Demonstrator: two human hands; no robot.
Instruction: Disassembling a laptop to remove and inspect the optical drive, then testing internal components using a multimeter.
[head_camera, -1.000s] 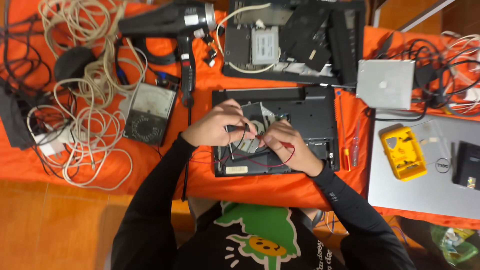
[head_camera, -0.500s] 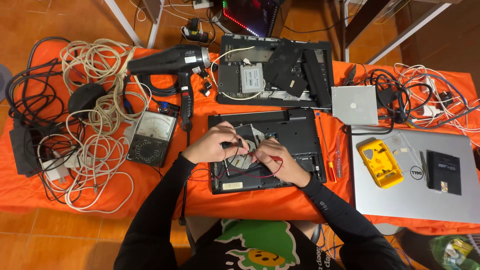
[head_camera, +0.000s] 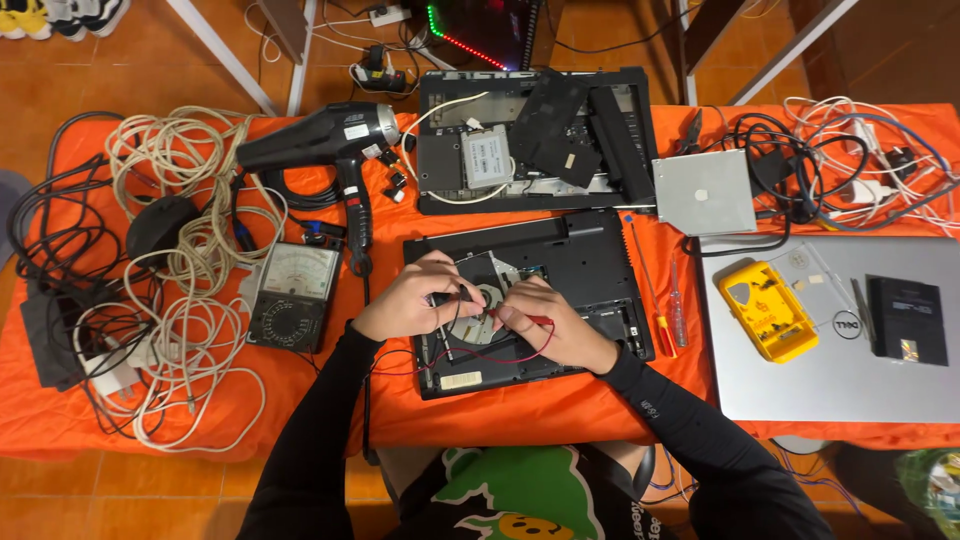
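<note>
An opened black laptop base (head_camera: 585, 262) lies bottom-up on the orange cloth in front of me. My left hand (head_camera: 408, 300) holds a black test probe (head_camera: 452, 297) over the round fan area. My right hand (head_camera: 552, 324) holds a red test probe (head_camera: 528, 320) beside it. Red and black leads (head_camera: 470, 358) trail from the probes across the base. Left of it lies an analog multimeter (head_camera: 290, 296) with a dial face.
A black hot-air gun (head_camera: 320, 138), coiled white and black cables (head_camera: 170, 260), a second dismantled laptop shell (head_camera: 540, 140), a silver drive (head_camera: 704, 192), screwdrivers (head_camera: 662, 300), a yellow meter (head_camera: 766, 310) and a black box (head_camera: 906, 320) on a silver laptop (head_camera: 840, 380).
The view has pulled back and shifted, showing more floor and table at the top. Both hands stay on the probes over the laptop base with only slight shifts.
</note>
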